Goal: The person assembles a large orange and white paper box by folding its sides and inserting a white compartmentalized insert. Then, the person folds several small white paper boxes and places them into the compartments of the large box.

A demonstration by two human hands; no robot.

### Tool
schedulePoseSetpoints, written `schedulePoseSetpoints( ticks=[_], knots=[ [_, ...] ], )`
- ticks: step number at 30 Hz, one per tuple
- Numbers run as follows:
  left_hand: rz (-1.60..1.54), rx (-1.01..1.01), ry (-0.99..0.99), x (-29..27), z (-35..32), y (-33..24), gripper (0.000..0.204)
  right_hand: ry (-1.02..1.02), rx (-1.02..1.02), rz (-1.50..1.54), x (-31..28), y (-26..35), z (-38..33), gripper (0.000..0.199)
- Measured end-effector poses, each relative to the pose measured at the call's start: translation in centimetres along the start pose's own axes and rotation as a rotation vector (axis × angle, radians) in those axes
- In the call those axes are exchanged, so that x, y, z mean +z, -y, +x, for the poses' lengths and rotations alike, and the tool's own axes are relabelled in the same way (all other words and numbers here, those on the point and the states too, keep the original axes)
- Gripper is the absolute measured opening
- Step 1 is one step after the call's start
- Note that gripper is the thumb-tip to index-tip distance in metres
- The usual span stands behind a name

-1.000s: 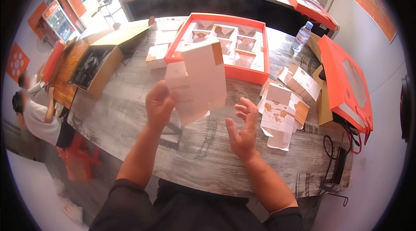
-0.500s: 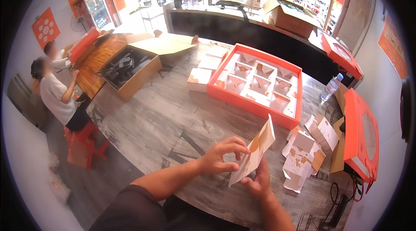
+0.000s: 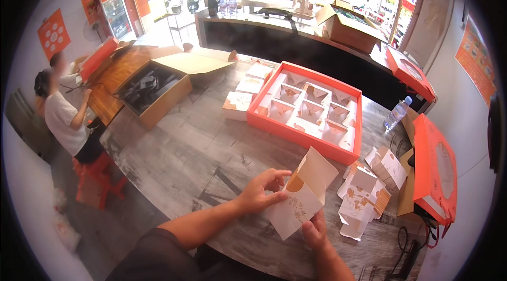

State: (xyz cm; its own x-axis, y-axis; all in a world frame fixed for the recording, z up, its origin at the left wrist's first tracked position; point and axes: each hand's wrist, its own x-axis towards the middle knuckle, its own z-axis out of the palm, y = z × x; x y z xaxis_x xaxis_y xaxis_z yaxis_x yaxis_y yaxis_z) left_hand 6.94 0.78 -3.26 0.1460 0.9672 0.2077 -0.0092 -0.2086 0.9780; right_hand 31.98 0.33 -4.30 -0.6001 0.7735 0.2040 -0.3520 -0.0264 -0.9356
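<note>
A small white folding carton point(image 3: 297, 208) with brown line drawings stands tilted between my hands, part-opened, with a flap raised at its far side. My right hand point(image 3: 316, 232) grips its lower right side, thumb on the near face. At the upper left edge my left hand point(image 3: 260, 192) pinches it with thumb and forefinger; the other fingers are curled. Just beyond is a shallow red box point(image 3: 301, 141) whose white dividers form several compartments. Unfolded cartons point(image 3: 361, 206) lie right of my hands.
Small white boxes point(image 3: 237, 102) line the red box's left side. A water bottle point(image 3: 397, 114) and a red case point(image 3: 434, 167) stand to the right. An open brown carton point(image 3: 165, 102) holds dark cabled equipment. Two people point(image 3: 66, 115) are at the far left.
The carton has turned from nearly edge-on to show its broad near face, and it has opened out with a flap standing up. My hands stay around it.
</note>
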Motion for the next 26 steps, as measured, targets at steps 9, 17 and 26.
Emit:
schedulePoseSetpoints(
  ticks=[9,17,26],
  knots=[
    [-0.313,0.065,0.040,0.8,-0.4,0.6,0.086,-0.184,-0.139,-0.026,1.5,1.5,1.4,0.090],
    [-0.174,0.155,0.046,0.3,-0.3,-0.4,0.093,-0.280,-0.181,-0.076,1.0,1.8,2.1,0.086],
    [-0.116,0.114,0.077,0.0,-0.6,-0.8,0.087,-0.218,-0.168,-0.141,0.3,1.3,1.6,0.080]
  ],
)
